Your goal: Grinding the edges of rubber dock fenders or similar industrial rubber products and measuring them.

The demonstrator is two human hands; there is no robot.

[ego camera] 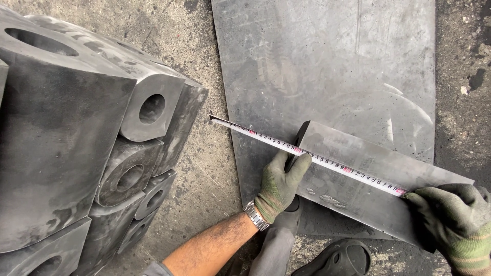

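The left hand (280, 185) presses the measuring tape (307, 152) with closed fingers onto one grey slab (358, 179), which lies on a metal sheet (327, 61) on the floor. The right hand (455, 220) pinches the tape's far end. Several stacked blocks with holes (102, 128) stand at the sheet's left edge.

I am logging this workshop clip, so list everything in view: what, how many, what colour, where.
metal sheet: one, grey, flat on the ground, upper centre
metal bar: one, grey, tilted across the sheet's lower edge
tape measure blade: one, white, stretched along the bar's top edge
blocks with round holes: a stack, dark grey, left
wristwatch: one, silver, left wrist
sandal: one, dark, bottom edge
left hand: green glove, at the bar's end
right hand: green glove, bottom right, on the tape
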